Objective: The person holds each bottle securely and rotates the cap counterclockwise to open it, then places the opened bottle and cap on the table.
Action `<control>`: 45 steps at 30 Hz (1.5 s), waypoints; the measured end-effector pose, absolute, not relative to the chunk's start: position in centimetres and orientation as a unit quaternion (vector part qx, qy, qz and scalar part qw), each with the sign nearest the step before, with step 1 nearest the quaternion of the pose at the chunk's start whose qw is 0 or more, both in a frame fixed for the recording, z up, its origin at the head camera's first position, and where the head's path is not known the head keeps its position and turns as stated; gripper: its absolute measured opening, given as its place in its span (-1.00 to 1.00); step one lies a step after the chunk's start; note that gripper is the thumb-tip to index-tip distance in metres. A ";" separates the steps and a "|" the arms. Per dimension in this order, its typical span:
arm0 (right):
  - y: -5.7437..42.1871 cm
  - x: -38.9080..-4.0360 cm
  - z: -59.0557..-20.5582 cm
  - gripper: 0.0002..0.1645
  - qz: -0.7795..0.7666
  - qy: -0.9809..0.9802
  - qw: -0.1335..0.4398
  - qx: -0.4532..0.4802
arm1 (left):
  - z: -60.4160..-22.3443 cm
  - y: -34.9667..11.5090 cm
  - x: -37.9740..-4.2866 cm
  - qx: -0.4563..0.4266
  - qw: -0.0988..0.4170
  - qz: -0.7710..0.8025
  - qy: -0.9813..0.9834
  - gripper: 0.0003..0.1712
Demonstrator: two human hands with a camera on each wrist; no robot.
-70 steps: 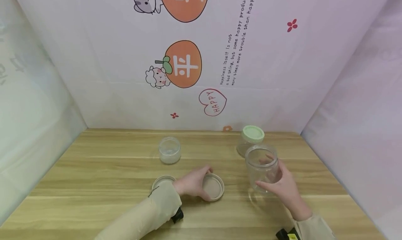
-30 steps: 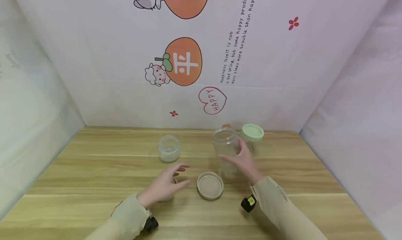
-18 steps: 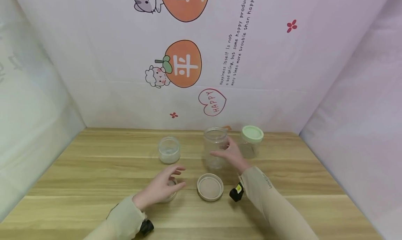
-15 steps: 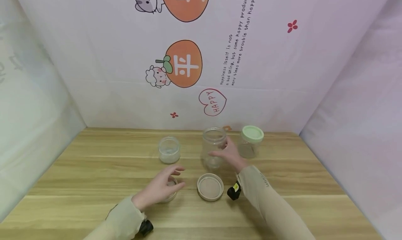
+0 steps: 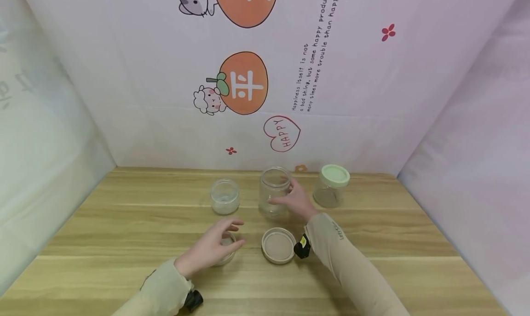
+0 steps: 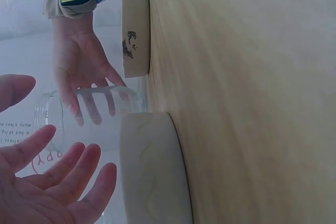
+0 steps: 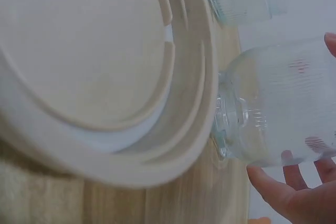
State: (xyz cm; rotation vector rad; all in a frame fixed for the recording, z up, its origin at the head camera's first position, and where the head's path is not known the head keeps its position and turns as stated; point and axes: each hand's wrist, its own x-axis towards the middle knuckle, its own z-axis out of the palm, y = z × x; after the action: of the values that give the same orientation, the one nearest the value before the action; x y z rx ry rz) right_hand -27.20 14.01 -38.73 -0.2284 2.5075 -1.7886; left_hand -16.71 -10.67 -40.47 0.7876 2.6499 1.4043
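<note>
My right hand (image 5: 297,200) grips a tall clear jar (image 5: 268,192) from its right side, thumb in front and fingers behind. The jar is upright, its mouth uncovered. In the right wrist view, fingertips (image 7: 268,184) lie against the jar wall. My left hand (image 5: 209,247) has its fingers spread loosely and holds nothing. It hovers over a beige lid (image 5: 228,257), hiding much of it. A second beige lid (image 5: 279,246) lies inner side up in front of the jar. The left wrist view shows both lids edge-on, one of them (image 6: 155,177) close to my left fingers.
A short clear jar (image 5: 225,198) without a lid stands to the left of the tall one. Behind my right hand, a clear jar with a pale green lid (image 5: 334,176) stands near the back wall. White printed cloth (image 5: 352,100) encloses the wooden table (image 5: 124,224).
My right hand has brought the tall jar from the right to the middle, beside the short jar. My left hand has let go of the right-hand beige lid and drawn back left.
</note>
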 end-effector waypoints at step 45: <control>26.9 -22.7 -41.1 -0.21 -0.540 0.839 0.021 0.067 | -39.9 -6.0 -17.2 0.263 0.015 0.518 0.814 -0.58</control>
State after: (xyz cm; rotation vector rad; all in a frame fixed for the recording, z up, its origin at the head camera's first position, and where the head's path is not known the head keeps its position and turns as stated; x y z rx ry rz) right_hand -22.72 26.89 -41.14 0.2071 2.6005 -1.6744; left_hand -17.15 -6.02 -39.95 0.8178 2.5327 1.6112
